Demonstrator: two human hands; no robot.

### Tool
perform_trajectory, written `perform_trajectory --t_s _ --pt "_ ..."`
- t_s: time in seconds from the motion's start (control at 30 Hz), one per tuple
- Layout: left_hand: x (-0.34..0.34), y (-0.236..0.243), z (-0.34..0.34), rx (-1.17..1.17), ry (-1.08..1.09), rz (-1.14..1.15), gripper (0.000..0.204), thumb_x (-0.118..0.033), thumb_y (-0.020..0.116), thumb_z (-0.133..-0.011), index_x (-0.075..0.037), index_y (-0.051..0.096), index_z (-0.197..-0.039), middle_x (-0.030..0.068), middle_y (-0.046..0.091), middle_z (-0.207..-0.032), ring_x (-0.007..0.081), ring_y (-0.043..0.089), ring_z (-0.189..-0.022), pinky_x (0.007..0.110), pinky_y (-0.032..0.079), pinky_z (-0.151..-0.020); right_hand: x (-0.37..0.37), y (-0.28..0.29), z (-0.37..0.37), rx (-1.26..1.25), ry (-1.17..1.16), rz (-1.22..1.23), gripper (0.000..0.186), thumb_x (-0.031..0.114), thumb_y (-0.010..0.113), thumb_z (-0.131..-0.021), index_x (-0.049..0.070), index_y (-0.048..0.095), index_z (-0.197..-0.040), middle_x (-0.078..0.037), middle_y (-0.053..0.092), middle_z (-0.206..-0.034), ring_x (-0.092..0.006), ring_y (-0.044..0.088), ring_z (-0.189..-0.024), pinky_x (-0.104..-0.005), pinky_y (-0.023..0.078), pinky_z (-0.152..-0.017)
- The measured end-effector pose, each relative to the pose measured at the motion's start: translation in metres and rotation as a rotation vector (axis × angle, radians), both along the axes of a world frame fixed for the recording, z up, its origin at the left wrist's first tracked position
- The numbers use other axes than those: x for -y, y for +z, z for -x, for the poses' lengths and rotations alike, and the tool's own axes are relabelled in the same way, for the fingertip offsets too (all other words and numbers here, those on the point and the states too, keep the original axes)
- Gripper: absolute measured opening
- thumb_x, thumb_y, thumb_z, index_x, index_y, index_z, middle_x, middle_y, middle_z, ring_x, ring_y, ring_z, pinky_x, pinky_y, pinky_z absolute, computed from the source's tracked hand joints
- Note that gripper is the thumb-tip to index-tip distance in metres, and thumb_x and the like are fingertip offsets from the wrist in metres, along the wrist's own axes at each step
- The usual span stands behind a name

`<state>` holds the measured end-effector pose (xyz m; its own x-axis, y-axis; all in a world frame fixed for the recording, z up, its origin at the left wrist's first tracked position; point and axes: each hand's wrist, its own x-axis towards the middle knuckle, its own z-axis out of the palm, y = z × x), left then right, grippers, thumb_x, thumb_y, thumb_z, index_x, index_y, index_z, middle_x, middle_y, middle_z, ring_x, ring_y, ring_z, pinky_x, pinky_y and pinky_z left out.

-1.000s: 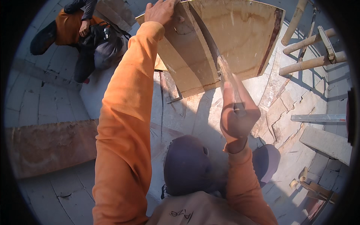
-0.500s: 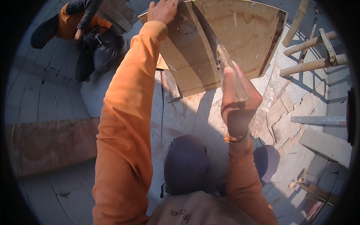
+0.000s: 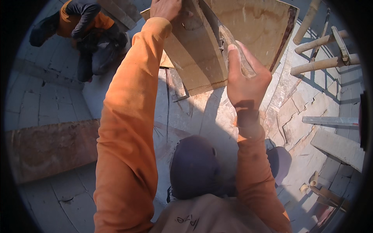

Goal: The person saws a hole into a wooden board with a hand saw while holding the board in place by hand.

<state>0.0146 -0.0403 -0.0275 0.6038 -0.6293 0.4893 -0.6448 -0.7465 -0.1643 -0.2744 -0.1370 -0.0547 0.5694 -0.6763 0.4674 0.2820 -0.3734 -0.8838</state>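
Note:
My left hand (image 3: 165,8) grips the upper edge of a tan plywood panel (image 3: 256,31) with dark stained streaks, near the top of the view. My right hand (image 3: 248,83) is wrapped round the worn wooden handle (image 3: 244,62) of a handsaw. The saw's grey blade (image 3: 210,17) runs up the panel along a long diagonal line, just right of my left hand. How deep the blade sits in the wood I cannot tell. The panel's lower edge is raised over or resting on pale scrap boards; their contact is unclear. My orange sleeves reach up from the lower edge.
A co-worker (image 3: 77,27) in orange and dark clothing crouches at upper left. Bamboo poles (image 3: 318,70) stand at right, above a metal bar (image 3: 330,120) and grey plank (image 3: 336,151). A stained board (image 3: 50,151) lies at left. Cracked pale floor (image 3: 287,116) surrounds my knees.
My right hand and the saw have moved steadily up and away along the panel. My left hand has shifted slightly upward. The co-worker has bent further, arm lowered.

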Motion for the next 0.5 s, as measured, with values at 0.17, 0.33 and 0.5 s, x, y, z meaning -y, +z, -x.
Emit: perform_trajectory --t_s 0.17,0.33,0.5 --pt "-0.014 0.017 0.001 -0.062 0.043 -0.045 0.080 -0.040 0.080 -0.080 -0.012 0.048 -0.148 0.0103 0.057 -0.146 0.0323 0.050 -0.136 0.058 0.033 -0.116 -0.016 -0.009 0.009 0.057 0.025 0.014 0.031 0.006 0.071 -0.093 -0.013 0.069 -0.117 -0.023 0.077 -0.093 -0.0210 0.074 -0.084 -0.0314 0.056 -0.080" --pt "-0.010 0.014 0.001 -0.027 0.048 -0.036 0.080 -0.042 0.079 -0.081 -0.012 0.048 -0.148 0.0105 0.055 -0.148 0.0325 0.049 -0.138 0.059 0.032 -0.117 -0.025 -0.046 0.103 -0.032 0.001 0.138 0.030 -0.001 0.065 -0.095 -0.015 0.066 -0.122 -0.023 0.077 -0.098 -0.0164 0.073 -0.081 -0.0286 0.057 -0.075" --pt "-0.004 0.004 -0.001 -0.051 0.023 -0.010 0.080 -0.042 0.079 -0.082 -0.011 0.047 -0.148 0.0110 0.055 -0.149 0.0327 0.049 -0.139 0.059 0.032 -0.117 0.003 0.012 -0.023 -0.001 0.055 0.037 0.029 0.007 0.071 -0.094 -0.013 0.071 -0.114 -0.023 0.077 -0.093 -0.0192 0.072 -0.081 -0.0303 0.056 -0.076"
